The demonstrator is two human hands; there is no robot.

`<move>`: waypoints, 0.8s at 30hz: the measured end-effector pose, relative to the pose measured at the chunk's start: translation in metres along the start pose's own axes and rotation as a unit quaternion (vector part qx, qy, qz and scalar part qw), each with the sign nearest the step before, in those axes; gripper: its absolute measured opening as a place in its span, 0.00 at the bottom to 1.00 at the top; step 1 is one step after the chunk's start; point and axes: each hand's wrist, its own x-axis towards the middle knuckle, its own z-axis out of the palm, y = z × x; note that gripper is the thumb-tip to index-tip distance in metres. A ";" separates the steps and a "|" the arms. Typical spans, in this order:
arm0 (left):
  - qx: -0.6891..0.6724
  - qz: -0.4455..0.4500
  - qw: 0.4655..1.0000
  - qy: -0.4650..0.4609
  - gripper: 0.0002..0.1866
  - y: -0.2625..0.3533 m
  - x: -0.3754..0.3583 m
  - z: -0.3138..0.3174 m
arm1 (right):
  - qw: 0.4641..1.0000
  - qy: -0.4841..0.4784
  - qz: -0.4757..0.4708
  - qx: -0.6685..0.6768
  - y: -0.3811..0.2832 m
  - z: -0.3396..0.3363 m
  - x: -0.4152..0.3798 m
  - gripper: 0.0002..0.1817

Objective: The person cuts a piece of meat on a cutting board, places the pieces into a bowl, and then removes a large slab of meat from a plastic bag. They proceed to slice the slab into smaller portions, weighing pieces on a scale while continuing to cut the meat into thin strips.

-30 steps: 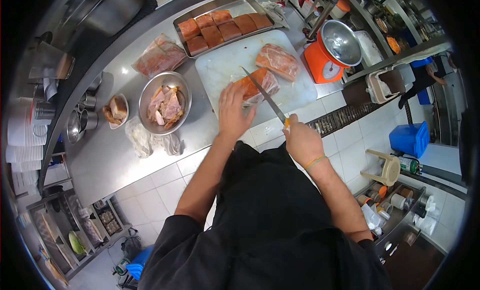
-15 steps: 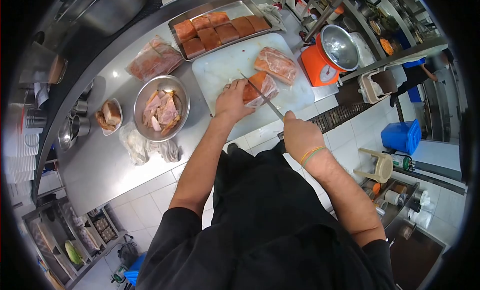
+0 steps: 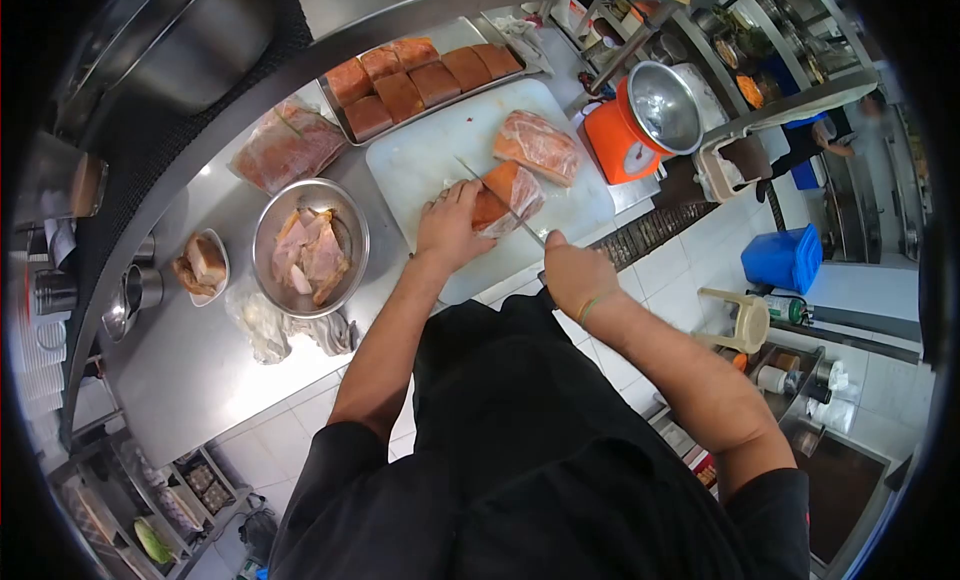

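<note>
My right hand [image 3: 582, 277] is closed round the handle of a knife [image 3: 515, 216], whose blade slants up and left across a piece of meat [image 3: 513, 188] partly in clear wrap. Pressed on the left side of that meat, my left hand [image 3: 455, 230] holds it on the white cutting board [image 3: 400, 170]. A larger wrapped piece of meat [image 3: 537, 147] lies just above it on the board. Behind the board, a metal tray [image 3: 362, 138] holds several blocks of meat [image 3: 434, 82].
Left of the board are a metal bowl [image 3: 262, 230] of meat scraps, a wrapped slab [image 3: 288, 148], a small dish of meat [image 3: 203, 267] and crumpled plastic [image 3: 258, 325]. An orange scale [image 3: 607, 145] stands at the right. Another person's arm [image 3: 835, 145] shows far right.
The whole view has shifted, so the counter items appear a little further left. The knife has sunk into the meat, with a gap now visible along the blade.
</note>
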 end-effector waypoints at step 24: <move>-0.089 0.252 0.948 0.175 0.15 0.044 0.117 0.019 | 0.998 0.025 0.026 0.055 0.013 0.045 0.017 0.16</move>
